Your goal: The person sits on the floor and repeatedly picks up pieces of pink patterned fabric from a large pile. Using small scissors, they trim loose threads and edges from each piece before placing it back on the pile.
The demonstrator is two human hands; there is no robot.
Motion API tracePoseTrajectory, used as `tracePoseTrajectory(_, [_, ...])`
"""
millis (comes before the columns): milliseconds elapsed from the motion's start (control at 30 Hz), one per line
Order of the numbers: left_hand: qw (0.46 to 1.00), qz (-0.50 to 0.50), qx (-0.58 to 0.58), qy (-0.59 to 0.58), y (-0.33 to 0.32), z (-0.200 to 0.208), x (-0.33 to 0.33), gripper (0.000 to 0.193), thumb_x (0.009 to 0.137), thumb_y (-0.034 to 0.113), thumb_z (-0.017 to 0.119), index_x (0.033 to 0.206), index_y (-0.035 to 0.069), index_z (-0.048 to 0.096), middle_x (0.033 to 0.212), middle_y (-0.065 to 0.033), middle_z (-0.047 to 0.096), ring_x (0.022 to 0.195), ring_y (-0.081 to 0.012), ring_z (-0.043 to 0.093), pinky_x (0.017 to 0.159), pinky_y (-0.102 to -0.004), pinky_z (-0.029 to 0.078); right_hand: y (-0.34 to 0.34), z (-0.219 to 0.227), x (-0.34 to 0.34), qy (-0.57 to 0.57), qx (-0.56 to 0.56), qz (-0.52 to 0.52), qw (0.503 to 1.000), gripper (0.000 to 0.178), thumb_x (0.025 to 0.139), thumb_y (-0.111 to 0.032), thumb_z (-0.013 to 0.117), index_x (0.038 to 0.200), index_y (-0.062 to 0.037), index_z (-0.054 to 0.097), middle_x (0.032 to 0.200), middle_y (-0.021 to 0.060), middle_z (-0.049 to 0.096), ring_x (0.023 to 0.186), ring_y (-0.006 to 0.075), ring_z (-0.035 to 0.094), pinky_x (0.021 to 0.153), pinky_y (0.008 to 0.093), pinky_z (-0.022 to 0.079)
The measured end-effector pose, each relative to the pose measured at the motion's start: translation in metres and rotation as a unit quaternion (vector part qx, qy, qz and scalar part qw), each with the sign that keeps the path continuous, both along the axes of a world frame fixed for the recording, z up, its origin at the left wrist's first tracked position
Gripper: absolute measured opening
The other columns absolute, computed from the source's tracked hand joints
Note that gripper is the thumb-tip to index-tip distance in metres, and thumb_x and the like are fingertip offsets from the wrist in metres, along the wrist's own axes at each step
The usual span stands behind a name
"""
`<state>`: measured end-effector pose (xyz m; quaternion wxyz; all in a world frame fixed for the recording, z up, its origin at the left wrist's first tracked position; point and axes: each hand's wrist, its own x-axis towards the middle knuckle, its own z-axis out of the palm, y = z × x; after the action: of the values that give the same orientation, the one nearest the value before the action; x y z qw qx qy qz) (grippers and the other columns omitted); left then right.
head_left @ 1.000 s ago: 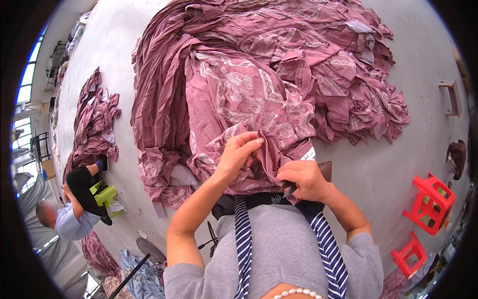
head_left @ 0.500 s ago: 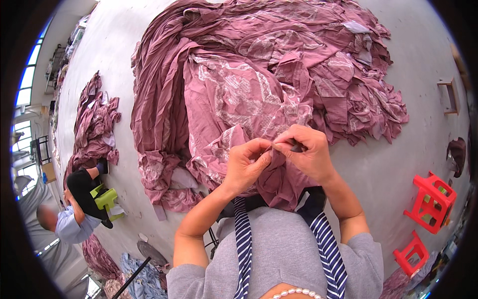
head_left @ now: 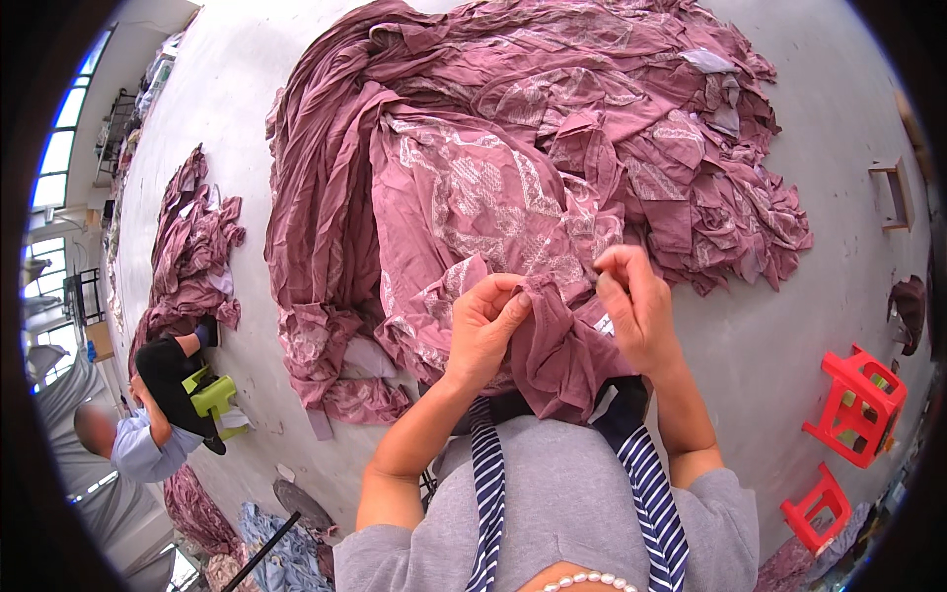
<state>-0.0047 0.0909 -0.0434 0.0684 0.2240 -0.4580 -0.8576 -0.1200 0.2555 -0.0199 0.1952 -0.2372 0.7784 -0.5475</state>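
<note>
Mauve-pink fabric [head_left: 562, 350] with a white printed pattern hangs over my lap and runs on into a big heap [head_left: 473, 187] of the same cloth in front of me. My left hand [head_left: 490, 321] pinches an edge of this fabric between thumb and fingers. To the right of it, my right hand [head_left: 636, 308] is raised just clear of the pinched edge, thumb and fingers curled together. Whatever its fingers hold is hidden or too small to name. A small whitish bit [head_left: 604, 324] shows beside the right hand; I cannot tell what it is.
At the left a person [head_left: 158, 424] sits on a green stool [head_left: 212, 397] beside another pile of mauve cloth [head_left: 192, 257]. Two red plastic stools [head_left: 856, 405] stand at the right, near a small wooden frame [head_left: 893, 195]. Light blue cloth [head_left: 281, 548] lies behind me at the left.
My right hand has drawn away to the right from the fabric edge, where both hands met. My left hand keeps its pinch, and the cloth between the hands has spread open.
</note>
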Motion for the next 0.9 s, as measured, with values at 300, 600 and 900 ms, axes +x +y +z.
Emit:
tracePoseTrajectory(300, [0.996,-0.023,-0.091,0.01,0.004,0.005,-0.001,0.016,0.091,0.007,0.062,0.105,-0.001,0.061,0.092,-0.0026,0.067,0.083,-0.0054,0.06,0.074,-0.0185,0.048,-0.005,0.006,0.006,-0.078,-0.034,0.046,0.995,0.02,0.089,-0.012,0.066,0.096,0.0023,0.054,0.079,0.0078,0.065,0.071,0.0087,0.06,0.063,0.0224,0.048])
tracePoseTrajectory(600, [0.991,-0.03,-0.128,0.018,0.006,0.011,-0.002,0.014,0.091,0.004,0.061,0.104,-0.002,0.063,0.091,-0.0013,0.067,0.084,-0.0045,0.059,0.075,-0.0177,0.046,-0.006,0.006,0.008,-0.057,-0.067,0.038,0.995,0.019,0.089,-0.012,0.066,0.094,0.0026,0.056,0.078,0.006,0.066,0.071,0.0071,0.06,0.063,0.0216,0.048])
tracePoseTrajectory(900, [0.984,-0.038,-0.173,0.011,0.003,0.011,-0.001,0.014,0.091,0.004,0.062,0.103,-0.001,0.062,0.09,-0.0023,0.067,0.08,-0.004,0.059,0.069,-0.0163,0.045,-0.007,0.009,0.006,-0.067,-0.062,0.054,0.994,0.019,0.088,-0.012,0.067,0.094,0.0025,0.056,0.08,0.0063,0.066,0.073,0.007,0.06,0.064,0.021,0.048])
